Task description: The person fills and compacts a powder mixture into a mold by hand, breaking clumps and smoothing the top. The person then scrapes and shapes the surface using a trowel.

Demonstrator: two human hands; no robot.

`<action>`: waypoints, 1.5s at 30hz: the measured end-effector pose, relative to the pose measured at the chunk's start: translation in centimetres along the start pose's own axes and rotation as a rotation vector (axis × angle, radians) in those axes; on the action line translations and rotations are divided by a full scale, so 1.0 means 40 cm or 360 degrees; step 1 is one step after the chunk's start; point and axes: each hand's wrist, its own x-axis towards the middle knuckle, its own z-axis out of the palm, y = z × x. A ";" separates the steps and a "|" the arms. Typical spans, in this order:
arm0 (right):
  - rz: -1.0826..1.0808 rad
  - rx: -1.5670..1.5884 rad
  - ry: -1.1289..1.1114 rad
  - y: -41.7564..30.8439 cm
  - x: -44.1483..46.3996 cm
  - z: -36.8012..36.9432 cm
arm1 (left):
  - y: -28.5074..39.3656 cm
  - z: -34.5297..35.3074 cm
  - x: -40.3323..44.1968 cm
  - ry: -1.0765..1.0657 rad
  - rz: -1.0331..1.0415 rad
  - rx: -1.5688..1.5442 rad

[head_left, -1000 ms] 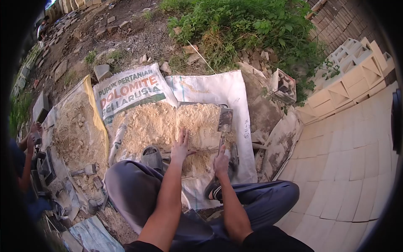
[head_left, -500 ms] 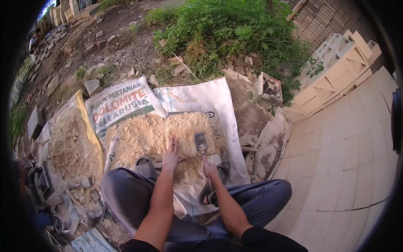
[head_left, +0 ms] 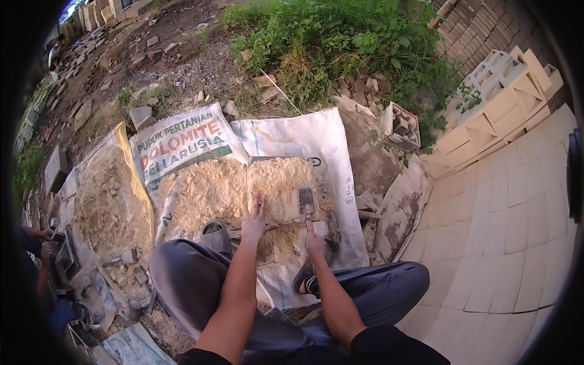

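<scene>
My right hand (head_left: 314,242) wraps the handle of a trowel (head_left: 305,201), blade over the sandy rubble (head_left: 280,178); my left hand (head_left: 253,226) spreads on its near edge. A grey sandal (head_left: 216,236) crowds my left wrist; a debris-filled box (head_left: 401,126) sits beyond.

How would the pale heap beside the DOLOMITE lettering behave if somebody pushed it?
The pale heap would probably crumble and shift rather than slide whole, as its surface looks loose and lumpy. Pushed toward the lettering, it would likely spread over the sack, since no wall shows there.
</scene>
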 end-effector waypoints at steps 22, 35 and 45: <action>0.0178 0.0000 -0.0252 -0.100 -0.085 -0.095 | -0.015 0.024 -0.002 0.0295 0.0178 -0.0036; -0.0059 -0.0044 -0.0185 -0.099 -0.128 -0.025 | -0.024 0.049 0.017 0.0416 0.0213 0.0020; -0.0192 0.0447 0.0023 -0.207 -0.127 -0.092 | -0.002 -0.004 -0.001 0.0140 0.0060 0.0020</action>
